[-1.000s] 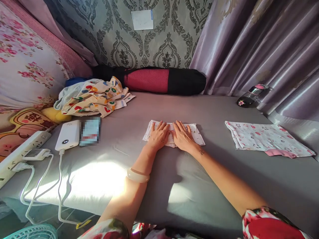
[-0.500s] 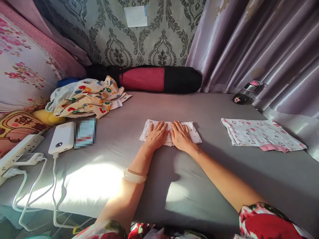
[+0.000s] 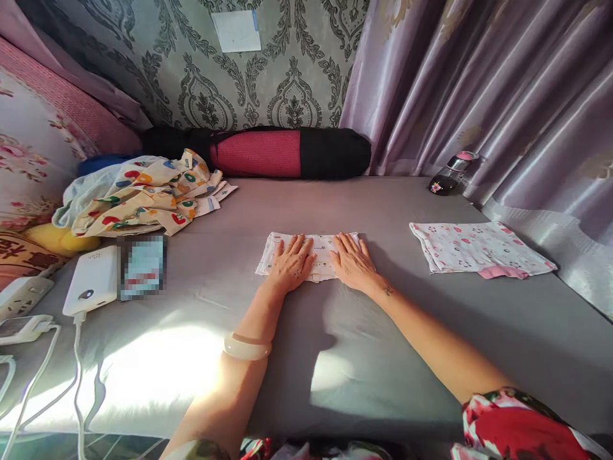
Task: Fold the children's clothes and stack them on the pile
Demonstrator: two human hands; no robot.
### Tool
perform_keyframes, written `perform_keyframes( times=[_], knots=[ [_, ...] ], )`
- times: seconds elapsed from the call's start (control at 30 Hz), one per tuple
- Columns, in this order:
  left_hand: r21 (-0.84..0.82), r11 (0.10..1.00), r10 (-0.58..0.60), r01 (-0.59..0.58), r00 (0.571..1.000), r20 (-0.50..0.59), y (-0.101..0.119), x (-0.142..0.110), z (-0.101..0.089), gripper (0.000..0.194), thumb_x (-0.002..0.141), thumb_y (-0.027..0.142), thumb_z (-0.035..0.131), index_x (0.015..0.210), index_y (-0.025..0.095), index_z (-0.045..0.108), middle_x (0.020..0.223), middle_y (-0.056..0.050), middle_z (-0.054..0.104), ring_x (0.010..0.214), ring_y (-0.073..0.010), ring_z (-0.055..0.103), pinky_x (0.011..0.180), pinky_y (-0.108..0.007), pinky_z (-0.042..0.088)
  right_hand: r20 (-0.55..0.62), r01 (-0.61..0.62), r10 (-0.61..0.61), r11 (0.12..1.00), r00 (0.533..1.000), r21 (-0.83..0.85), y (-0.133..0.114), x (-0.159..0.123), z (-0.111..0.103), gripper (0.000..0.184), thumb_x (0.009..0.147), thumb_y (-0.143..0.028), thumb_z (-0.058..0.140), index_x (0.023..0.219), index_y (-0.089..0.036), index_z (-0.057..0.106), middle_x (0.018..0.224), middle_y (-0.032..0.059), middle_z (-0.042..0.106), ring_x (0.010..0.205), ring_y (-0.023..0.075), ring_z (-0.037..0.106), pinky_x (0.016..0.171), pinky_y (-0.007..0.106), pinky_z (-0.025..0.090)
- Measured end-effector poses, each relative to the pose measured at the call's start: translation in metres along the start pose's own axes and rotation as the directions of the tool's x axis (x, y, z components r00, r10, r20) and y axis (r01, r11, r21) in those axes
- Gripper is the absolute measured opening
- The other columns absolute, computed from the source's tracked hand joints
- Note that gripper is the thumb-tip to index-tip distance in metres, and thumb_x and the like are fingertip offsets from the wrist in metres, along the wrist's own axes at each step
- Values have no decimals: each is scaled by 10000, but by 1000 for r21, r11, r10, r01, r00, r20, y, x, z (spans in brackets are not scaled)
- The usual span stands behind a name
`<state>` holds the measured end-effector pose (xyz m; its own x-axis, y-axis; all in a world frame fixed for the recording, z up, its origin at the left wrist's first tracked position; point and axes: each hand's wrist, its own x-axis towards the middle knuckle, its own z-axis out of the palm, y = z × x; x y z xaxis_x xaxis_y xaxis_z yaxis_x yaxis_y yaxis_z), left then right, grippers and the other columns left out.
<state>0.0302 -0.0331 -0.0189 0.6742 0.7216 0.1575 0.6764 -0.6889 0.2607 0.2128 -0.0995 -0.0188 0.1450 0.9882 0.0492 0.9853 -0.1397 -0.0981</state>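
A small folded white cloth with a fine print (image 3: 322, 254), perhaps a garment, lies flat on the grey sheet (image 3: 364, 204) in the middle of the head view. My left hand (image 3: 291, 263) rests palm down on its left half, fingers stretched out. On the right end of the cloth my right hand (image 3: 354, 260) lies flat too, its fingers slightly spread. Neither hand grips anything. The parts of the cloth under both palms are hidden.
Off to the right lies another folded printed garment (image 3: 479, 248), with a bottle (image 3: 453, 174) behind it. Crumpled patterned clothes (image 3: 143, 195), a white power bank (image 3: 92, 281) and a blurred-out flat item (image 3: 142, 268) are at left. A black-red roll (image 3: 256, 152) lies against the wall.
My hands have moved apart, the right one sliding toward the cloth's right end, the left staying on the left half. The whole view has shifted slightly, so the surroundings appear further left.
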Motion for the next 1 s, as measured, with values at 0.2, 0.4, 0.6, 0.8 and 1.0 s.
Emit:
perform_keyframes(
  times=[0.2,0.4,0.6,0.8,1.0],
  knots=[
    [0,1000,-18,18,999,40,-1,1,3,531,1013,412,295,1497,211,380,1576,-140,354,1477,-303,283,1185,-589,162,-20,-4,4,1000,1000,13,-2,-1,4,582,1031,-391,206,1523,-112,346,1601,142,297,1485,263,239,1207,506,143],
    [-130,991,-38,46,997,62,-9,6,0,531,980,425,372,1464,213,426,1568,-131,374,1473,-289,293,1192,-580,151,1,11,-11,989,1000,145,6,3,-1,518,1021,-358,299,1485,-156,412,1586,127,338,1474,254,269,1201,511,163],
    [-398,912,-132,102,990,-49,-34,12,-14,441,882,374,470,1269,216,609,1303,-107,634,1117,-237,630,1022,-397,465,-39,-107,148,850,988,516,43,18,-23,468,958,-212,397,1400,-120,519,1417,141,560,1277,174,539,1024,294,432],
    [-256,830,-540,496,830,-142,-71,6,-33,349,827,383,527,1032,166,707,1033,-149,711,982,-288,665,895,-391,508,112,-397,383,845,917,357,80,15,-35,324,947,-272,446,1007,-146,739,971,106,756,879,192,680,688,241,442],
    [-149,747,-650,647,759,34,-71,3,-46,296,823,398,552,899,168,723,1012,-149,736,1019,-310,664,786,-336,495,182,-428,394,874,901,228,70,11,-37,341,935,-366,441,912,-192,733,973,97,748,874,209,671,600,251,377]
  ],
)
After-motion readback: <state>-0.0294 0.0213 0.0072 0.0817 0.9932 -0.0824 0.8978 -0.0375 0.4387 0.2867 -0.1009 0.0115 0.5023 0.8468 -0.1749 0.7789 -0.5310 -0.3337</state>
